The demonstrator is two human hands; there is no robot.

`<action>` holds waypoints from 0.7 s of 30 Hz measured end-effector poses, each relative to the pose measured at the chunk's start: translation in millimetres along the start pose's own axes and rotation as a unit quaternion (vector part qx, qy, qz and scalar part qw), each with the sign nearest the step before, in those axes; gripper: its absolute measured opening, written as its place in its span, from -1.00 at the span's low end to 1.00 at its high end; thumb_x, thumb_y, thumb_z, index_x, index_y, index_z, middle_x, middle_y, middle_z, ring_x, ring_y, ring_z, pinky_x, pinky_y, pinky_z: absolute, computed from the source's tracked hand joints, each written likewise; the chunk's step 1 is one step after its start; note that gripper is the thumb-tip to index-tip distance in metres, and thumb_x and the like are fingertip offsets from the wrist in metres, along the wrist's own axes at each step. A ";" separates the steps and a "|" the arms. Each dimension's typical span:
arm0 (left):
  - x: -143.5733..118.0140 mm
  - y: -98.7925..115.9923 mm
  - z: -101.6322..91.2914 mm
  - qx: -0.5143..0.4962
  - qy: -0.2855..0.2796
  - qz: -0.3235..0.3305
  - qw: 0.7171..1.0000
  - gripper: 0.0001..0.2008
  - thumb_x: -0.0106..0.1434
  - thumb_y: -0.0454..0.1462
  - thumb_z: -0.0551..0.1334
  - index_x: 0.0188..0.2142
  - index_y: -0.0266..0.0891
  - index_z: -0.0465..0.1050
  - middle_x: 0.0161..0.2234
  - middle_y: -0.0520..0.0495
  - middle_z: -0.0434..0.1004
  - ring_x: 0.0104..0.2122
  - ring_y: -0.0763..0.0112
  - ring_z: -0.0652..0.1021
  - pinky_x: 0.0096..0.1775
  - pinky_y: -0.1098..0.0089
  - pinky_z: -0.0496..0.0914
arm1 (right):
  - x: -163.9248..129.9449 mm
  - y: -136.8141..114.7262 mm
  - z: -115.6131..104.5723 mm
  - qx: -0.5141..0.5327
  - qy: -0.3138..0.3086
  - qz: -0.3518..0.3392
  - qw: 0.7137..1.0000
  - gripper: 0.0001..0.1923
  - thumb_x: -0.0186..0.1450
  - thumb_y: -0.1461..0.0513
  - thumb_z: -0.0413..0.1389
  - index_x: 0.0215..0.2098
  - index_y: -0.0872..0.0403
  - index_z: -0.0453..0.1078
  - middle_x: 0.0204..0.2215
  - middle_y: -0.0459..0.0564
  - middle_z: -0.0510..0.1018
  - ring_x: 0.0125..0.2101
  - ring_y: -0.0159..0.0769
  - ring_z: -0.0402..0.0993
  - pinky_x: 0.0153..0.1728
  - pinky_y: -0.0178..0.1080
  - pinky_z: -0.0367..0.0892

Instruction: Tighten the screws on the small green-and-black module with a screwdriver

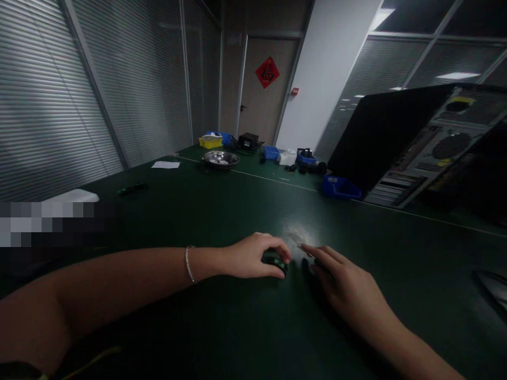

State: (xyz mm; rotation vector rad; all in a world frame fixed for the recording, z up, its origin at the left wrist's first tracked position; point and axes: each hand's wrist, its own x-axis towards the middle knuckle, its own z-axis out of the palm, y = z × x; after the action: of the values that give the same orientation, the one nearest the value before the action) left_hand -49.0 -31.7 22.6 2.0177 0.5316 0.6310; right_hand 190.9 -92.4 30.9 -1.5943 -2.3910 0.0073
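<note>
Near the middle of the dark green tabletop, my left hand has its thumb and fingers closed round a small black-and-green object. Its exact kind is too dark to tell, and the fingers cover part of it. A little to the right is my right hand, low over the table with its fingertips pointing at the left hand. Its thumb and fingers are pinched together, and a small thin sliver shows at the index fingertip; what it is I cannot make out. The two hands are apart.
A metal bowl, a white paper and a dark green-black item lie farther off. At the right stands a computer case beside a blue bin. Yellow and blue bins line the back. Cables lie at the right edge.
</note>
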 end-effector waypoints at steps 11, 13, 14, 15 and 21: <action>0.5 6.1 -2.5 0.060 0.024 0.021 0.998 -0.66 0.12 -0.27 0.37 -0.10 -0.21 0.42 -0.12 -0.08 0.51 -0.07 0.28 0.47 -0.04 0.30 0.31 | -0.6 -1.3 -0.1 0.084 0.165 -0.120 0.975 -0.76 0.27 0.40 -0.04 -0.17 0.07 0.38 -0.22 0.08 0.51 -0.20 -0.15 0.43 -0.23 -0.11 0.32; 1.4 7.0 -1.7 0.048 0.069 0.013 0.996 -0.82 0.20 -0.27 0.29 -0.20 -0.25 0.42 -0.23 -0.05 0.49 -0.18 0.36 0.48 -0.12 0.37 0.34 | -3.1 0.5 2.2 0.112 0.205 -0.137 0.963 -0.76 0.22 0.45 -0.11 -0.36 0.08 0.31 -0.41 0.02 0.45 -0.37 -0.25 0.42 -0.40 -0.24 0.29; 2.2 7.2 -1.4 0.047 0.093 0.008 0.995 -0.89 0.26 -0.25 0.24 -0.28 -0.27 0.41 -0.30 -0.02 0.46 -0.25 0.40 0.48 -0.17 0.39 0.34 | -4.2 1.6 3.8 0.116 0.214 -0.143 0.959 -0.75 0.20 0.46 -0.14 -0.45 0.06 0.26 -0.50 -0.03 0.40 -0.47 -0.29 0.38 -0.48 -0.28 0.25; 3.0 7.5 -1.0 0.048 0.114 0.001 0.992 -0.84 0.30 -0.22 0.17 -0.36 -0.27 0.38 -0.39 0.01 0.41 -0.33 0.43 0.45 -0.24 0.41 0.33 | -5.1 2.5 5.4 0.117 0.216 -0.152 0.957 -0.74 0.18 0.46 -0.15 -0.51 0.05 0.21 -0.58 -0.07 0.35 -0.54 -0.33 0.33 -0.53 -0.31 0.20; -7.1 24.6 5.5 0.059 0.157 -0.026 0.985 -0.57 0.42 -0.15 -0.10 -0.58 -0.20 0.08 -0.62 0.15 0.01 -0.62 0.54 0.15 -0.53 0.46 0.12 | -7.2 2.2 11.1 0.117 0.218 -0.183 0.951 -0.74 0.09 0.46 -0.14 -0.64 0.03 0.14 -0.71 -0.15 0.23 -0.68 -0.41 0.22 -0.61 -0.35 0.08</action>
State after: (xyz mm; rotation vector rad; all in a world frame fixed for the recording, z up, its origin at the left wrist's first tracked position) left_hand -48.2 -51.2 40.1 2.0178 0.8225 0.9116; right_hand 193.0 -96.5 18.3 -0.9158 -2.1940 -0.1157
